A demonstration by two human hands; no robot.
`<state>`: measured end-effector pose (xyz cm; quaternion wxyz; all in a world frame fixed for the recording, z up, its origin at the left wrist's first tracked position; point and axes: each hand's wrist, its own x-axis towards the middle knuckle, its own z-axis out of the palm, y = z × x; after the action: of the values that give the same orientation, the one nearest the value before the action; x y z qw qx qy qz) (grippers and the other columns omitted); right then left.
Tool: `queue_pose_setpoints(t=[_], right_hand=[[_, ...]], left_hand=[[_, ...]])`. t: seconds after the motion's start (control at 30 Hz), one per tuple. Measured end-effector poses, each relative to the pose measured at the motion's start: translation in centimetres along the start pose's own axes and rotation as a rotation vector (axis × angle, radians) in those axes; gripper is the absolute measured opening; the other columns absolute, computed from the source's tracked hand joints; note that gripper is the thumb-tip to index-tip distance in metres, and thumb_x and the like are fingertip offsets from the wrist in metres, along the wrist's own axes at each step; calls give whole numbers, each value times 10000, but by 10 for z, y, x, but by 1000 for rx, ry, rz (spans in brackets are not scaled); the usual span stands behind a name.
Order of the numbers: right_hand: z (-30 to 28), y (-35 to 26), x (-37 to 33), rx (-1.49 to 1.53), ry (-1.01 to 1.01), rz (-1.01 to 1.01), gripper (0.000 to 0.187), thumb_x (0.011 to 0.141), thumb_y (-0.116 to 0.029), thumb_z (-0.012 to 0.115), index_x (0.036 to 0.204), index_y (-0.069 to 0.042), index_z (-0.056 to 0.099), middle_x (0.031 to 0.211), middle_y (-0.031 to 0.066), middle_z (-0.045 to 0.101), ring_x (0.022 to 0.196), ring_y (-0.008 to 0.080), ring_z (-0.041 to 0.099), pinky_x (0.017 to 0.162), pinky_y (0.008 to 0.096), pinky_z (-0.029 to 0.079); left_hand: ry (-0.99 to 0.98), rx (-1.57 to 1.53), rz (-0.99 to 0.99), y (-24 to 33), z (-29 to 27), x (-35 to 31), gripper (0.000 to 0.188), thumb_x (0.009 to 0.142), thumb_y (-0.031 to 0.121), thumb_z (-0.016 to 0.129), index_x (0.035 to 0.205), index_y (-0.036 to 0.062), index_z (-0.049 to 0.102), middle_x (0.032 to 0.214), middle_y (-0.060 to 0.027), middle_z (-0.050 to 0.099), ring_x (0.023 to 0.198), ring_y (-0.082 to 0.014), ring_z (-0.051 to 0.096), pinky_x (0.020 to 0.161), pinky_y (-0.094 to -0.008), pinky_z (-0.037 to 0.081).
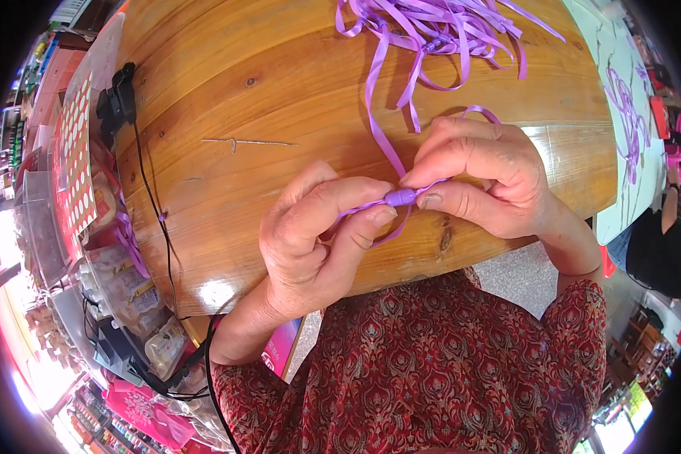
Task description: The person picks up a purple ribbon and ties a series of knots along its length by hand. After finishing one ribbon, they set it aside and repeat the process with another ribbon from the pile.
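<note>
Between my two hands a small purple barrel-shaped clasp (400, 197) joins the ends of a narrow purple lanyard (387, 146). My left hand (314, 231) pinches the strap just left of the clasp, thumb and forefinger closed close to it. On the other side, my right hand (483, 175) grips the strap between thumb and forefinger. The strap loops below the clasp and also runs up toward a heap of purple lanyards (431, 30) at the far edge of the table. Whether the clasp's halves are fully joined cannot be made out.
A thin wire hook (250, 141) lies on the wooden table (204, 83) left of my hands. A black cable (147, 181) runs down the left side from a black clip-like device (117, 102). Clear bags (132, 295) crowd the left edge; a white table (609, 98) stands right.
</note>
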<state>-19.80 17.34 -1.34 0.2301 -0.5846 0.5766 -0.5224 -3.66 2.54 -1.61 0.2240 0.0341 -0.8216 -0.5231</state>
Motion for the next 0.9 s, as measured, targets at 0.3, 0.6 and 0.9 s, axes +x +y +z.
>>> queue_pose_setpoints(t=[0.3, 0.6, 0.9], right_hand=[[-11, -1, -3, 65, 76, 158, 108, 789, 4, 666, 896, 14, 655, 792, 74, 608, 703, 147, 563, 631, 254, 427], [-27, -12, -17, 415, 180, 404, 96, 877, -75, 592, 878, 19, 612, 772, 39, 553, 704, 98, 514, 615, 219, 400], [-85, -28, -72, 426, 511, 319, 161, 901, -131, 554, 897, 26, 591, 788, 49, 561, 689, 96, 504, 615, 226, 398]], left_hand=[[59, -494, -208, -11, 3, -5, 142, 896, 97, 592, 993, -6, 603, 790, -38, 544, 625, -80, 393, 571, -228, 324], [-70, -535, -359, -11, -5, -1, 140, 890, 72, 601, 1011, 4, 619, 921, -73, 597, 826, -128, 550, 770, -253, 439], [-43, 178, -21, -10, 19, 10, 344, 794, 7, 625, 1134, -19, 572, 1108, -137, 544, 1020, -219, 553, 844, -315, 467]])
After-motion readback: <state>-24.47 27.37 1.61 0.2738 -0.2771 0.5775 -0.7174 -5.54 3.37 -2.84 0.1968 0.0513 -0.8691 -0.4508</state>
